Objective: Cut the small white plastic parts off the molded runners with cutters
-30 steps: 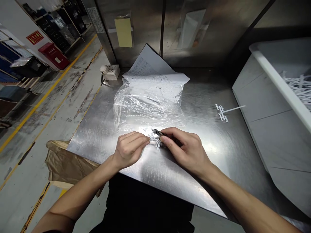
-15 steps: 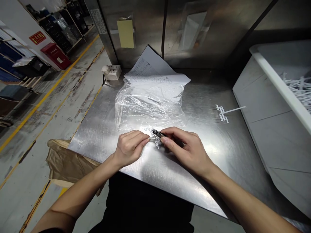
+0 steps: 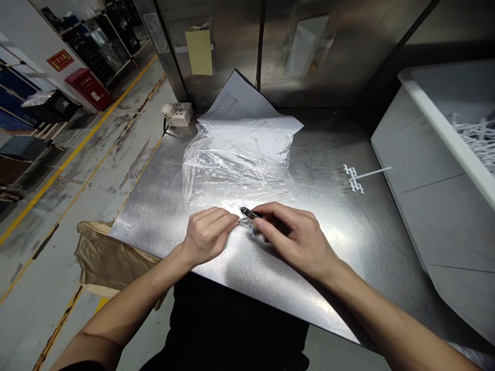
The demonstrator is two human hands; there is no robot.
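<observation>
My left hand [image 3: 209, 234] is closed in a pinch on the thin stem of a white plastic sprue [image 3: 252, 230] with small branched parts. My right hand [image 3: 296, 234] grips dark nail clippers [image 3: 249, 212] between thumb and fingers, their jaw end toward the left. The clippers lie over the sprue's branches; whether the jaws touch a part is too small to tell. A clear plastic bag [image 3: 235, 172] lies just beyond both hands. Farther right on the metal table rests another white sprue [image 3: 353, 179], its long stem pointing toward the bin.
A large light-grey bin [image 3: 406, 185] stands at the right, holding many white sprues [image 3: 481, 136]. Behind the bag are printed paper sheets [image 3: 247, 111] and a power socket [image 3: 181, 114]. A brown paper bag [image 3: 112, 257] sits below the left edge of the metal table [image 3: 328, 149].
The clippers have shifted slightly left and tilted over the sprue, and the sprue's branches have turned a little. Both hands stay nearly in place.
</observation>
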